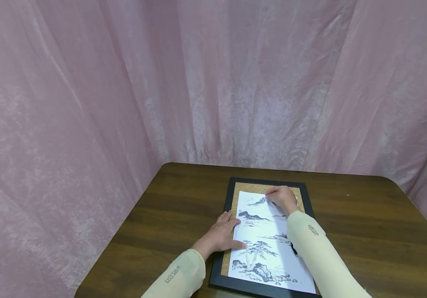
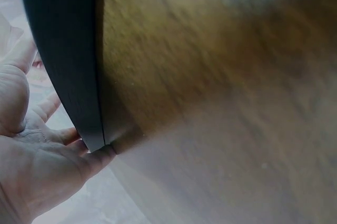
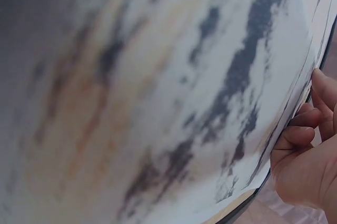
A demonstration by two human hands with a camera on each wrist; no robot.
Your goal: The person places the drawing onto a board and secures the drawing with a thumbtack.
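A white sheet with a black ink landscape (image 1: 258, 231) lies on a cork board (image 1: 250, 187) with a black frame (image 1: 267, 181). My left hand (image 1: 222, 234) rests with spread fingers over the left side of the frame, its thumb and a fingertip on the sheet. In the left wrist view the left hand (image 2: 47, 155) touches the frame's dark edge (image 2: 66, 50). My right hand (image 1: 282, 198) is at the sheet's top edge, thumb and fingertips together, pinching there. Its lower fingers are curled in the right wrist view, where the painted sheet (image 3: 237, 76) fills most of the picture.
The framed board lies on a dark brown wooden table (image 1: 366, 231). A tiny pale speck (image 1: 348, 195) is on the table to the right. Pink velvet curtains (image 1: 243, 82) hang behind and at the left. A small black item (image 1: 294, 249) shows beside the right sleeve.
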